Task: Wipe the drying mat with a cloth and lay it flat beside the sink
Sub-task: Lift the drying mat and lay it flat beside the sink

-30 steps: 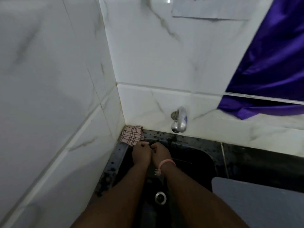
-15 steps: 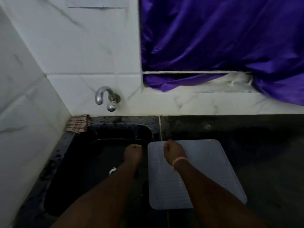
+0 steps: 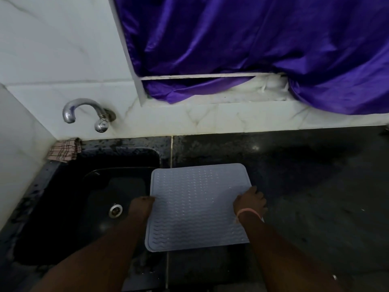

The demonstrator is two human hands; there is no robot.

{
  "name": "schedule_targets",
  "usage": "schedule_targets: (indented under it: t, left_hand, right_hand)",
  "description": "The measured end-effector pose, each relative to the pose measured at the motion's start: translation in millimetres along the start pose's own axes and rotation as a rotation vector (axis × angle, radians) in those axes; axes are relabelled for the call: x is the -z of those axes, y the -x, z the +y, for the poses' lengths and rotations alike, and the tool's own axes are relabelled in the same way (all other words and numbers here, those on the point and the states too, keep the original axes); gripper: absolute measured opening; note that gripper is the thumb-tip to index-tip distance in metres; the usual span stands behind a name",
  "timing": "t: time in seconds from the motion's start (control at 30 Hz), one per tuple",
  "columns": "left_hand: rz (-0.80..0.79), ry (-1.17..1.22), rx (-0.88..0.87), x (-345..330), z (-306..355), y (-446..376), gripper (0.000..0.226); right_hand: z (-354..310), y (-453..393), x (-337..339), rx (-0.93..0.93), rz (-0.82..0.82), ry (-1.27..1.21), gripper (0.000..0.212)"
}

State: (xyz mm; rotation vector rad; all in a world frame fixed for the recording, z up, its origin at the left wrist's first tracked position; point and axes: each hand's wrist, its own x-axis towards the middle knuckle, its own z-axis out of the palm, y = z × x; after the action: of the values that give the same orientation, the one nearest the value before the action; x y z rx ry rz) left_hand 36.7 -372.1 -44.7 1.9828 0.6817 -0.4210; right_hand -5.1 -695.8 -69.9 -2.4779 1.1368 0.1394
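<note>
Grey drying mat (image 3: 197,205) lies on the dark counter (image 3: 305,186), its left edge overhanging the black sink (image 3: 88,199). 2 hands grip it: left hand (image 3: 140,207) curled on left edge, right hand (image 3: 250,201) curled on right edge. Checked cloth (image 3: 64,152) sits at sink's back-left corner, below tap (image 3: 84,111). Purple curtain (image 3: 252,45) behind.

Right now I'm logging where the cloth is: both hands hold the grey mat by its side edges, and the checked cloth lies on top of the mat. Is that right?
Not quite. The head view shows the checked cloth lying in the counter's back left corner, behind the sink, not on the mat. The rest stands: the left hand and right hand hold the mat's side edges.
</note>
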Motion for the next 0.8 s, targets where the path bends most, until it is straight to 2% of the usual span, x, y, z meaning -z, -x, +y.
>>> schedule_targets:
  t: [0.1,0.2,0.33,0.47,0.6,0.7,0.8]
  left_hand:
    - [-0.076,-0.023,-0.082,2.8,4.9,3.4,0.032]
    - [-0.097,-0.123,-0.184,2.5,10.4,3.4,0.035]
    - [-0.056,-0.219,-0.363,4.2,17.4,14.4,0.033]
    - [-0.033,-0.207,-0.418,2.4,23.1,19.7,0.025]
    - [-0.086,-0.139,-0.530,11.4,39.4,21.4,0.021]
    - [-0.099,-0.077,-0.567,20.6,55.8,20.6,0.027]
    - [-0.100,-0.038,-0.554,17.9,66.1,20.5,0.028]
  right_hand:
    - [4.1,-15.4,5.9,-0.045,-0.066,-0.123,0.050]
    - [14.2,-29.6,17.6,0.100,-0.111,-0.124,0.030]
    - [7.0,-14.6,36.7,0.208,-0.092,-0.229,0.018]
    - [-4.9,8.3,52.0,0.297,-0.003,-0.282,0.026]
    - [-10.0,17.9,81.3,0.368,0.057,-0.400,0.027]
    - [-5.4,15.4,102.8,0.348,0.138,-0.484,0.025]
    - [4.1,4.0,118.9,0.288,0.134,-0.516,0.027]
